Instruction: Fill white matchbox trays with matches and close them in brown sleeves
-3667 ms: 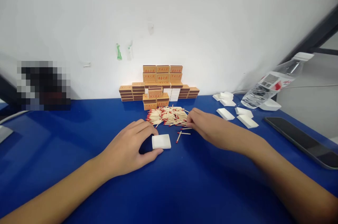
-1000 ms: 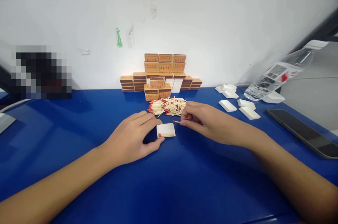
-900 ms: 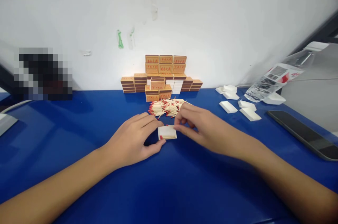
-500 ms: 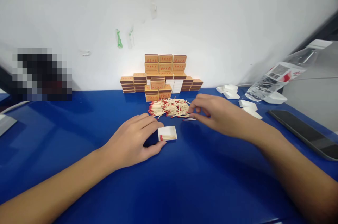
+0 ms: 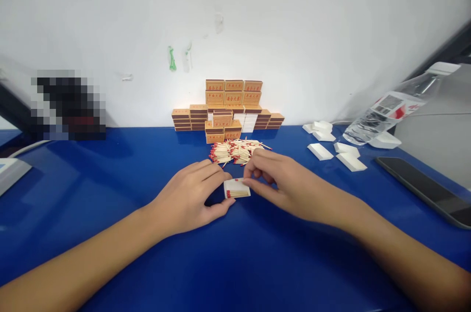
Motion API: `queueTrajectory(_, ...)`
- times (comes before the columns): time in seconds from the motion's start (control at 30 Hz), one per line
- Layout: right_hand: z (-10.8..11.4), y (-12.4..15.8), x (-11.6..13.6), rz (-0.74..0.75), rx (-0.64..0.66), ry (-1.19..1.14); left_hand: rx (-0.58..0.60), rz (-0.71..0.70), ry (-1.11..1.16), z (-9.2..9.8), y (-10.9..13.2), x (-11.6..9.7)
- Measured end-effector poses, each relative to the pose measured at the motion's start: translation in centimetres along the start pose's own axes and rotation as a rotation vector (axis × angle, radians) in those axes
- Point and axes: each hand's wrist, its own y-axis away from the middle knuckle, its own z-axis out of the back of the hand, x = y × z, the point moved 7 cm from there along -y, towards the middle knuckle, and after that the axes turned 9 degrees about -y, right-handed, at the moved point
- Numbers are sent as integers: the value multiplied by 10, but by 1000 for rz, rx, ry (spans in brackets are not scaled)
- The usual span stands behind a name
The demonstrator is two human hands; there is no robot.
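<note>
Right hand [image 5: 281, 174] moved back over one tray [image 5: 232, 186], grip pinching one match [image 5: 236, 179] — left hand [image 5: 191, 196] clasping the tray

We note left forearm [image 5: 88, 258], bare, entering at lower left, angled up and inward. Left wrist [image 5: 149, 221] near straight. Left hand [image 5: 193, 196] palm down; left fingers [image 5: 209, 174] bent forward side by side; left thumb [image 5: 219, 211] extended below, tips apart in C-shape. We find right forearm [image 5: 386, 238], bare, slanting in from lower right. Right hand [image 5: 283, 177] shows thumb side; right thumb [image 5: 263, 191] and right forefinger [image 5: 253, 161] pinched at tips, remaining fingers [image 5: 259, 173] curled.
</note>
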Motion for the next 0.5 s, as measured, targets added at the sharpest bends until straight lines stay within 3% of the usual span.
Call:
queueTrajectory(0.1, -10, 1, 9, 47, 26, 38, -3, -6, -3, 0, 0, 0)
queueTrajectory(0.2, -3, 0, 2, 61, 31, 29, 2, 1, 0, 1, -1, 0)
queueTrajectory(0.33, 31, 0, -27, -4, -105, 136, -4, 6, -2, 2, -2, 0)
queueTrajectory(0.5, 33, 0, -75, -171, 46, 245, -7, -3, -11, 1, -1, 0)
